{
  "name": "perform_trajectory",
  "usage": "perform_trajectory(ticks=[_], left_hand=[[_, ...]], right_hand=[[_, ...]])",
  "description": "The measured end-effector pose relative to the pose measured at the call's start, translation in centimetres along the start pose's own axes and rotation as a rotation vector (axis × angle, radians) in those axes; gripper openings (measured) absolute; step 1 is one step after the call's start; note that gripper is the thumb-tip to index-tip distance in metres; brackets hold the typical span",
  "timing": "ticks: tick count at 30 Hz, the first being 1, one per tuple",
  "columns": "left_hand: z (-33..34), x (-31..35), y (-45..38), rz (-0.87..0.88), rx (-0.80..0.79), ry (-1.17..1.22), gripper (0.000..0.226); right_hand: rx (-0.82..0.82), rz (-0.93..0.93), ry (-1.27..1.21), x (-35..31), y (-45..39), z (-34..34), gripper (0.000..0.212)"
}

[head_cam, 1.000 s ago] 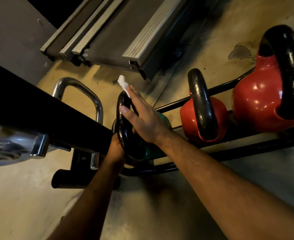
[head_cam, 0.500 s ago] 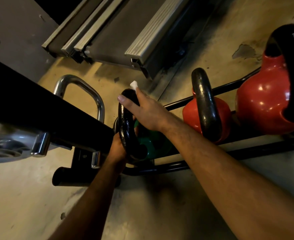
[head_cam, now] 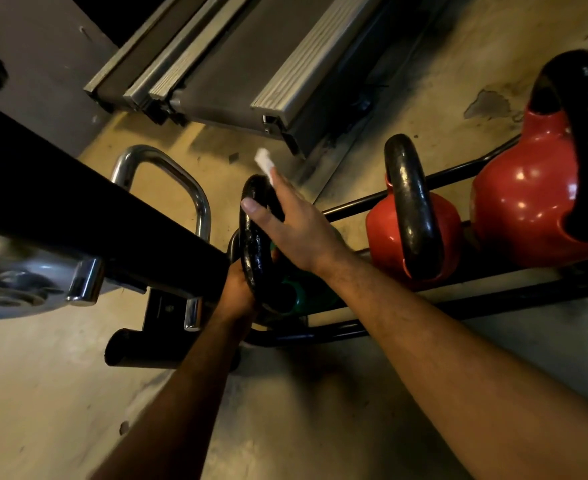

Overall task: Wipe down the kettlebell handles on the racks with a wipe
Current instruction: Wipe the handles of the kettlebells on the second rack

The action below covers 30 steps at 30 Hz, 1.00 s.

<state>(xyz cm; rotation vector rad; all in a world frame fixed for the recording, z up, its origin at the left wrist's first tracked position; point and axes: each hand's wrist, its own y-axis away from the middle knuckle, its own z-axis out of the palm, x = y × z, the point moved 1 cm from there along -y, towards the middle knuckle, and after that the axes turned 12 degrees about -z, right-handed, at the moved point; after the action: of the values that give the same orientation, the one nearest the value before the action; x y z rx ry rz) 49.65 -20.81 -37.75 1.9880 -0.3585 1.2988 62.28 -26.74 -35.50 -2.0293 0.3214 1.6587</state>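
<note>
The right hand (head_cam: 296, 223), fingers straight, presses a white wipe (head_cam: 264, 161) against the top of the green kettlebell's black handle (head_cam: 256, 244), whose loop runs toward the viewer. The left hand (head_cam: 238, 292) grips that loop's near end, so the wiping stroke likely runs toward it.

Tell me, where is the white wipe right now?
In the head view, the wipe sticks out past the right hand, pressed against the top of the green kettlebell's black handle, left of the two red kettlebells.
</note>
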Motion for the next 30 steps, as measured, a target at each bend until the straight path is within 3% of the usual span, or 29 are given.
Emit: perform_trajectory(ticks=[3, 7, 11, 16, 19, 23, 27, 30], left_hand=[[0.0, -0.1, -0.1, 0.005, 0.0, -0.002, 0.025], [0.0, 0.1, 0.0, 0.007, 0.006, 0.022, 0.021], [-0.1, 0.0, 0.1, 0.019, -0.051, 0.005, 0.024], [0.0, 0.2, 0.3, 0.053, -0.062, 0.048, 0.028], [-0.1, 0.1, 0.4, 0.051, -0.069, 0.016, 0.024], [0.4, 0.4, 0.5, 0.063, -0.106, 0.075, 0.015], [0.2, 0.8, 0.8, 0.107, -0.127, 0.067, 0.048], [0.7, 0.6, 0.7, 0.081, -0.085, 0.16, 0.039]], right_hand=[[0.01, 0.057, -0.005, -0.6, -0.4, -0.3, 0.095], [0.021, -0.12, 0.084, -1.5, -0.4, 0.1, 0.072], [0.044, 0.041, 0.006, -0.5, -0.3, -0.5, 0.092], [-0.006, -0.241, 0.129, -1.5, 0.5, 0.0, 0.072], [-0.007, -0.187, 0.187, -0.9, 0.6, -0.5, 0.08], [-0.076, -0.351, 0.285, -1.6, 1.3, 0.4, 0.07], [-0.025, -0.221, 0.252, -2.4, 0.9, -0.2, 0.068], [-0.114, -0.361, 0.344, -2.5, 2.1, 0.1, 0.057]])
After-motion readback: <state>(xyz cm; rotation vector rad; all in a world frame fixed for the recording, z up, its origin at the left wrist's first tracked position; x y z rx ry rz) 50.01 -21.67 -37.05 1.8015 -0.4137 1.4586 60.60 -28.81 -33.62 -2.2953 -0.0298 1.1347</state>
